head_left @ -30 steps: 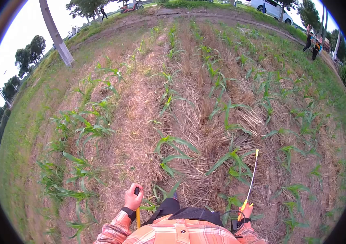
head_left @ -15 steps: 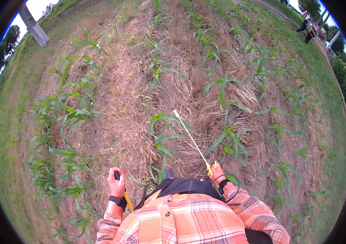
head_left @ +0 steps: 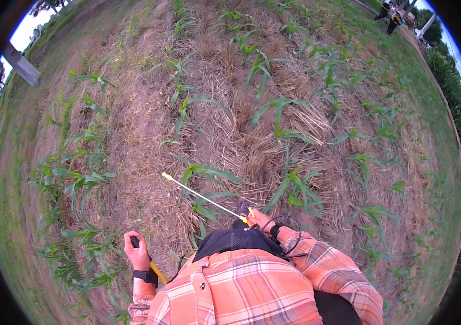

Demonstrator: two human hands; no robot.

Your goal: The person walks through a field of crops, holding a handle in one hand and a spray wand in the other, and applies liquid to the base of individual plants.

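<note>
1. Presently, the long, thin white wand with yellow fittings [head_left: 203,195] serves as landmark. It slants from the right hand [head_left: 262,220] forward and leftward, nozzle end farthest out.
2. The right hand is closed around the yellow plastic handle [head_left: 247,221] at the near end of the wand. The exact finger placement is too small to tell.
3. The left hand [head_left: 137,252] is wrapped around the ribbed black grip [head_left: 134,242] of a straight yellow lever [head_left: 158,272]. This unit sits left of the wand and nearer the body, well apart from it.
4. A thin, looped black hose [head_left: 298,233] lies to the right of the wand, beside the right wrist.
5. The orange plaid long-sleeved shirt [head_left: 241,287] is on the body side of the wand.
6. A green, long-leaved plant [head_left: 203,172] appears along the middle of the wand, which crosses its leaves in view; contact cannot be determined.
7. Straw-covered brown soil [head_left: 225,130] extends ahead of the wand, with rows of similar plants.
8. Far ahead and left of the wand, a grey, straight-sided post [head_left: 22,67] leans; far ahead and right, two people [head_left: 395,19] are visible.
</note>
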